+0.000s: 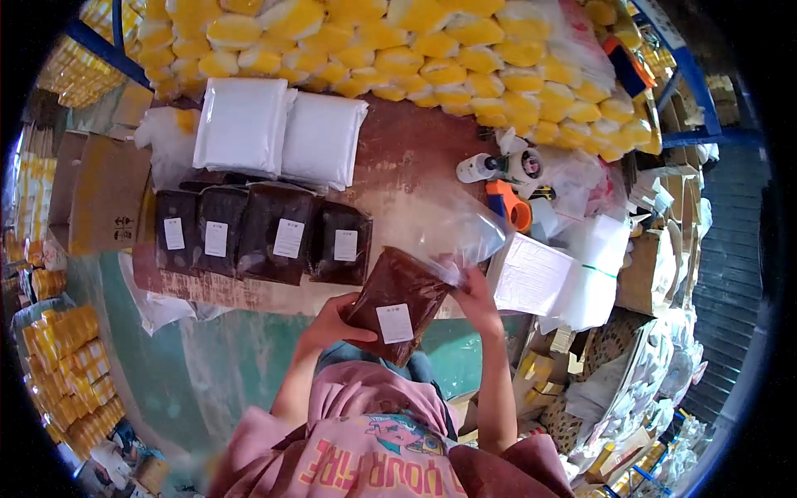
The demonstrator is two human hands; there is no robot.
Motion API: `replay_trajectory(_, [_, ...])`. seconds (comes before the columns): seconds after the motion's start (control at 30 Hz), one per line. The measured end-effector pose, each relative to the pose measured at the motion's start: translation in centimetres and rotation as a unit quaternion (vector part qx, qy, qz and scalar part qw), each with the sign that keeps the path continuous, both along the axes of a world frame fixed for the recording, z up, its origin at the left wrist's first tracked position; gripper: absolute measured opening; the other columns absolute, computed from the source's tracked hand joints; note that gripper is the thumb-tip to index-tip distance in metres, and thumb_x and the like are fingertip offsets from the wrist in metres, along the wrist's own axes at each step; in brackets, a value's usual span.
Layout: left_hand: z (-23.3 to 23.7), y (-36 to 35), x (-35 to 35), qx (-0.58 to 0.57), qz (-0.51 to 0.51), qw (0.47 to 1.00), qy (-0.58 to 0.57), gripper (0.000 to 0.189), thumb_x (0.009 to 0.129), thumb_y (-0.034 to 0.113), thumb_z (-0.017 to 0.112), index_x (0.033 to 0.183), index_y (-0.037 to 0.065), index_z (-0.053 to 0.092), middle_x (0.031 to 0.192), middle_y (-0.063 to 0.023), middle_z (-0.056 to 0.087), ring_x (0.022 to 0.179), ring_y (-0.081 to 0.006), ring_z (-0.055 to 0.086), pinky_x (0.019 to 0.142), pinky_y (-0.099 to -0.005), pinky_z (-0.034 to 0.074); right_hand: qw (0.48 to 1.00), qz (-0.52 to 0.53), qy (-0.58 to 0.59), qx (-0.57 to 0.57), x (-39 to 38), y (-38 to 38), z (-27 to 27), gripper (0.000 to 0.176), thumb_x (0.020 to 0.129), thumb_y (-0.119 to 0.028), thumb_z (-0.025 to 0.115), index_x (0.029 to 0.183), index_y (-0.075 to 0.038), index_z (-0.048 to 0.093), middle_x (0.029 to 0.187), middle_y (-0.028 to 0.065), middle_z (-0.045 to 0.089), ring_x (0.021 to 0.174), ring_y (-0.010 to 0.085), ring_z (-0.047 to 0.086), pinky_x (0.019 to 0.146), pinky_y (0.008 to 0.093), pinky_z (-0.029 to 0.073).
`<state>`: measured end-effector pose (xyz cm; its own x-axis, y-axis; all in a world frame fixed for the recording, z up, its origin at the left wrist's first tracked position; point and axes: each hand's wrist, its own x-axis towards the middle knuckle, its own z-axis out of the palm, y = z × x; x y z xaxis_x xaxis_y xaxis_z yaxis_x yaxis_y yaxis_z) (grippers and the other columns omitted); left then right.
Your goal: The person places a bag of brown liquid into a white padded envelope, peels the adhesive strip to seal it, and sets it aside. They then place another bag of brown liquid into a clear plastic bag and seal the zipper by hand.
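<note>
A dark brown filled pouch (404, 292) with a white label (394, 324) is held tilted at the table's front edge. My left hand (334, 325) grips its left side, thumb across the front near the label. At its upper right corner, my right hand (476, 300) is closed on a clear plastic bag (448, 228), which spreads loosely above the pouch over the table. Several similar labelled brown pouches (278, 236) lie in a row to the left. Behind them sit two stacks of white packets (241, 124).
Yellow-and-white packs (374, 50) are piled along the table's back. A white bottle (476, 168), a tape roll (525, 166) and an orange tape dispenser (516, 207) stand at right, beyond a stack of white sheets (535, 274). A cardboard box (108, 195) is at left.
</note>
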<state>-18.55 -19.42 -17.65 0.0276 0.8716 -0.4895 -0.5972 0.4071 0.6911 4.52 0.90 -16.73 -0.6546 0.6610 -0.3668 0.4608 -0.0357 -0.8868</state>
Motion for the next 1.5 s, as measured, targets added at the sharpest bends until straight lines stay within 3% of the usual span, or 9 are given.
replay_trajectory(0.07, [1.7, 0.3, 0.9, 0.015, -0.007, 1.000, 0.004, 0.067, 0.061, -0.002, 0.082, 0.123, 0.000, 0.057, 0.108, -0.0066, 0.067, 0.097, -0.0153, 0.063, 0.086, -0.0309, 0.051, 0.980, -0.030, 0.128, -0.146, -0.1, -0.3, 5.7, 0.055, 0.079, 0.008, 0.055, 0.133, 0.002, 0.046, 0.129, 0.0117, 0.055, 0.114, 0.0207, 0.055, 0.099, 0.0306, 0.042])
replay_trajectory(0.17, [4.5, 0.4, 2.3, 0.013, -0.035, 0.998, 0.051, 0.067, 0.058, -0.001, 0.083, 0.121, 0.000, 0.060, 0.112, -0.0061, 0.066, 0.100, -0.0157, 0.061, 0.091, -0.0327, 0.048, 0.882, -0.158, 0.318, -0.310, 0.5, -1.6, 9.2, 0.042, 0.084, -0.003, 0.062, 0.124, 0.006, 0.053, 0.120, 0.0140, 0.060, 0.110, 0.0203, 0.057, 0.093, 0.0307, 0.046])
replay_trajectory(0.27, [7.1, 0.7, 4.2, 0.040, -0.041, 0.997, 0.046, 0.065, 0.059, -0.001, 0.083, 0.120, 0.000, 0.061, 0.113, -0.0066, 0.066, 0.103, -0.0160, 0.061, 0.093, -0.0330, 0.047, 0.927, -0.198, 0.200, -0.248, 1.0, -2.3, 11.6, 0.036, 0.086, -0.007, 0.063, 0.119, 0.005, 0.056, 0.110, 0.0105, 0.063, 0.100, 0.0162, 0.060, 0.086, 0.0294, 0.049])
replay_trajectory(0.3, [7.8, 0.7, 5.0, 0.052, -0.038, 0.997, 0.041, 0.064, 0.061, -0.002, 0.083, 0.120, 0.000, 0.060, 0.113, -0.0065, 0.066, 0.103, -0.0155, 0.061, 0.093, -0.0326, 0.047, 0.956, -0.169, 0.096, -0.220, 1.3, -2.2, 13.5, 0.032, 0.086, -0.011, 0.068, 0.112, 0.006, 0.060, 0.101, 0.0080, 0.065, 0.091, 0.0133, 0.061, 0.080, 0.0283, 0.050])
replay_trajectory(0.47, [10.9, 0.6, 9.7, 0.028, 0.030, 0.995, -0.086, 0.062, 0.067, -0.006, 0.076, 0.126, 0.000, 0.057, 0.118, -0.0090, 0.064, 0.107, -0.0188, 0.061, 0.096, -0.0345, 0.046, 0.926, -0.257, 0.161, -0.223, 3.6, -3.1, 14.5, 0.033, 0.080, -0.008, 0.073, 0.109, 0.006, 0.063, 0.101, 0.0089, 0.065, 0.090, 0.0156, 0.061, 0.080, 0.0281, 0.050])
replay_trajectory(0.73, [12.0, -0.5, 14.7, 0.049, 0.012, 0.999, 0.000, 0.061, 0.067, -0.007, 0.076, 0.124, 0.001, 0.057, 0.118, -0.0085, 0.064, 0.107, -0.0183, 0.060, 0.097, -0.0333, 0.045, 0.921, -0.290, 0.158, -0.206, 8.1, -4.5, 14.9, 0.038, 0.078, -0.004, 0.071, 0.114, 0.002, 0.061, 0.104, 0.0084, 0.064, 0.095, 0.0181, 0.060, 0.085, 0.0310, 0.047])
replay_trajectory(1.07, [10.9, -1.7, 16.0, 0.033, -0.054, 0.996, 0.059, 0.072, 0.067, -0.003, 0.081, 0.132, 0.004, 0.051, 0.124, -0.0056, 0.061, 0.114, -0.0155, 0.055, 0.099, -0.0317, 0.042, 0.857, -0.346, 0.280, -0.259, 10.3, -6.9, 15.6, 0.034, 0.076, -0.006, 0.074, 0.108, 0.002, 0.064, 0.098, 0.0038, 0.065, 0.086, 0.0122, 0.060, 0.081, 0.0246, 0.046])
replay_trajectory(1.27, [12.2, -0.9, 15.5, -0.002, -0.083, 0.987, 0.136, 0.074, 0.067, 0.002, 0.082, 0.134, 0.004, 0.049, 0.124, -0.0060, 0.061, 0.113, -0.0155, 0.056, 0.099, -0.0313, 0.043, 0.877, -0.290, 0.256, -0.284, 10.5, -7.4, 14.5, 0.030, 0.074, -0.007, 0.076, 0.102, 0.000, 0.066, 0.096, 0.0033, 0.067, 0.085, 0.0123, 0.060, 0.080, 0.0263, 0.046])
replay_trajectory(1.5, [11.5, -0.1, 14.5, 0.066, -0.052, 0.995, 0.054, 0.077, 0.071, 0.004, 0.080, 0.139, 0.005, 0.043, 0.128, -0.0081, 0.059, 0.117, -0.0169, 0.053, 0.102, -0.0308, 0.039, 0.867, -0.251, 0.287, -0.322, 10.5, -7.8, 15.2, 0.038, 0.073, -0.003, 0.074, 0.109, 0.001, 0.063, 0.101, 0.0050, 0.066, 0.090, 0.0137, 0.060, 0.083, 0.0280, 0.047])
